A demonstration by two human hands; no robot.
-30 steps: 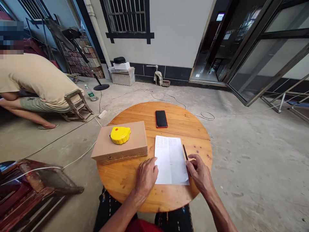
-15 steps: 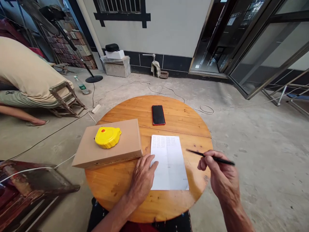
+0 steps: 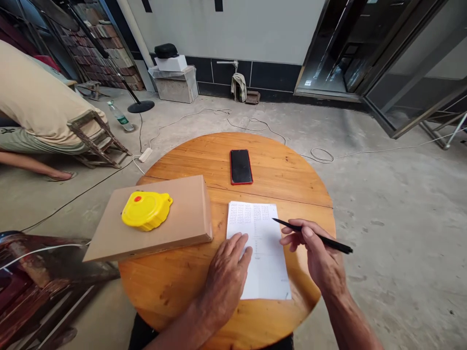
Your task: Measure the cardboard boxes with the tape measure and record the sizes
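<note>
A white sheet of paper [image 3: 268,272] with rows of small handwriting along its top lies on the round wooden table [image 3: 175,287]. Flat over the paper's left side rests my left hand [image 3: 229,270], fingers stretched out, holding nothing. My right hand [image 3: 321,253] grips a black pen [image 3: 332,243] between thumb and fingers. The pen's tip points left, close to the upper right of the paper; whether it touches cannot be made out. Beyond the paper lies a black phone [image 3: 241,166] with a red edge.
At the table's left a brown cardboard box [image 3: 189,209] carries a yellow tape measure [image 3: 146,210]. A seated person [image 3: 40,102] is at the far left, near a wooden stool [image 3: 100,138] and a plastic bottle [image 3: 121,116]. Cables [image 3: 321,155] run across the floor.
My left hand has slid right, further onto the paper. My right hand has brought the pen left, over the paper's upper right edge. The view has tilted down slightly.
</note>
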